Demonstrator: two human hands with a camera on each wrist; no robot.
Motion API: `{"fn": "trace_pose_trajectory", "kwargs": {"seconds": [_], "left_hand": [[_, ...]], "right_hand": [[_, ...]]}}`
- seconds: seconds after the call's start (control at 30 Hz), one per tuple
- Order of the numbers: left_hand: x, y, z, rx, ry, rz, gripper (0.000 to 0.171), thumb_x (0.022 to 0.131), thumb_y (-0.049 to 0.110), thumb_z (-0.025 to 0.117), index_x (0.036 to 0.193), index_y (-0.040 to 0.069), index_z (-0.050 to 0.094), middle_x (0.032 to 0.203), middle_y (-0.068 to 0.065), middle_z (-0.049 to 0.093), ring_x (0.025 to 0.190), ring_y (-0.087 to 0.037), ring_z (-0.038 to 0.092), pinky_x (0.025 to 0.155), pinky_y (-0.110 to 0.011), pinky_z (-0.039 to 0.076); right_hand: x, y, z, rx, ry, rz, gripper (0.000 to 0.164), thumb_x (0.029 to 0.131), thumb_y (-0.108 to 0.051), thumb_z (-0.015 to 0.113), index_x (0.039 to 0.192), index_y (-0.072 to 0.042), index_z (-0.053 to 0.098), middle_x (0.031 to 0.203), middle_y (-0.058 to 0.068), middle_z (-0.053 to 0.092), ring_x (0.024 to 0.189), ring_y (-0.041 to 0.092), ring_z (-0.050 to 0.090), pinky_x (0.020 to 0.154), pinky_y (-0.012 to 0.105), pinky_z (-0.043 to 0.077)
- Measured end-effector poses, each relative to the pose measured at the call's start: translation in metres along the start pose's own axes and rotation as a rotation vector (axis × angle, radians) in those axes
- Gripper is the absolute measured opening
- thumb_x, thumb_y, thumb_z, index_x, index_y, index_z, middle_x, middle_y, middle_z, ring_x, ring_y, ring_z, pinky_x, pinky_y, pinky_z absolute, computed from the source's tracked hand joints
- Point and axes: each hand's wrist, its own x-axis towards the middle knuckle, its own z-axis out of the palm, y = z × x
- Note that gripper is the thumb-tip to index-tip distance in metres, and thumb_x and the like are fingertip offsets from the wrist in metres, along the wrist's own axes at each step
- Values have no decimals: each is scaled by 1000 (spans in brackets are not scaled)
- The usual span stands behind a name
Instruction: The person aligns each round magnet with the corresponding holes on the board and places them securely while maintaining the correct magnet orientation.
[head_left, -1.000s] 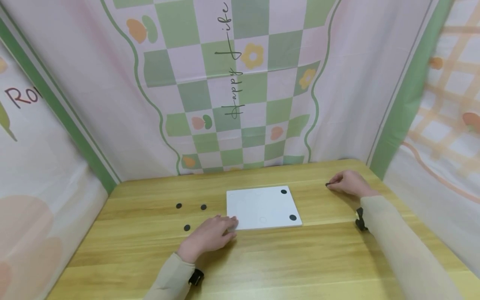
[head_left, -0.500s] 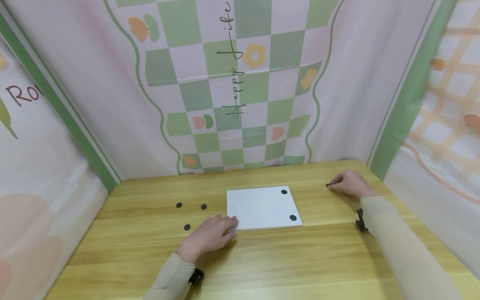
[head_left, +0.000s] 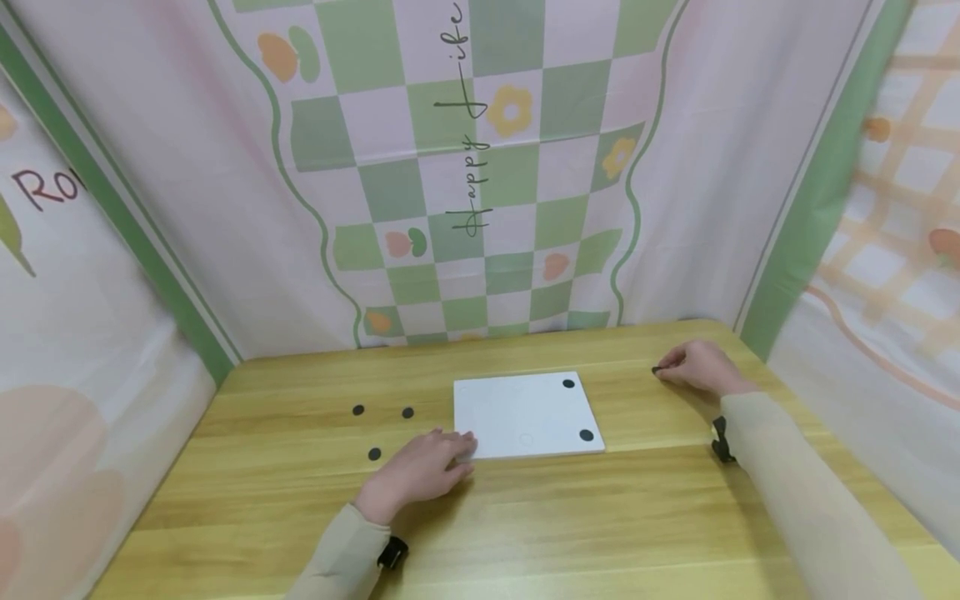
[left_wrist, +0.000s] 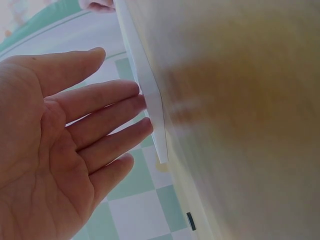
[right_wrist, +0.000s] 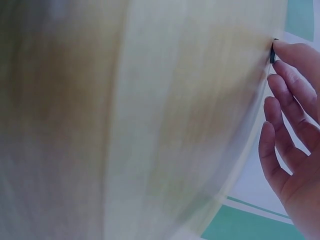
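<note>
My left hand (head_left: 416, 471) lies with its fingertips on the near left corner of a flat white board (head_left: 517, 408). In the left wrist view those fingers (left_wrist: 110, 115) are nearly straight, touching the board's edge (left_wrist: 150, 90). Two black discs sit on the board, one at the far right corner (head_left: 568, 384) and one at the near right (head_left: 587, 435). Faint round outlines mark its surface elsewhere. Off to the right, my right hand (head_left: 701, 367) pinches a small black disc (right_wrist: 272, 51) between thumb and forefinger, close to the tabletop.
Three loose black discs lie left of the board: one far left (head_left: 358, 410), one nearer the board (head_left: 408, 412) and one closer to me (head_left: 375, 454). Printed curtains (head_left: 487, 208) surround the wooden table (head_left: 525, 533) at the back and sides.
</note>
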Motion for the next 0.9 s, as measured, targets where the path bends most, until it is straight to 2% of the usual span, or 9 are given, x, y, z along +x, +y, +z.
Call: {"fn": "trace_pose_trajectory", "kwargs": {"seconds": [0.33,0.6,0.9], "left_hand": [[-1,2,-1,-4,-11,-18,42,98,30,51,135,9,52,143,-6,49,131,-24,47,115,-45,31],[-2,2,-1,-11,-11,-20,42,98,30,51,135,10,52,143,-6,48,132,-25,46,114,-45,31],[-1,1,-2,-11,-4,-17,41,98,29,51,134,9,53,142,-6,49,131,-27,47,114,-46,32]], "right_hand": [[1,2,0,1,5,-19,26,82,-32,74,93,-9,74,90,7,72,84,24,63,77,47,50],[0,3,0,-6,10,0,30,81,-37,74,91,-9,74,91,10,72,86,29,63,79,50,50],[0,3,-1,-27,5,18,31,80,-40,73,91,-11,74,91,8,72,86,28,64,80,51,50]]}}
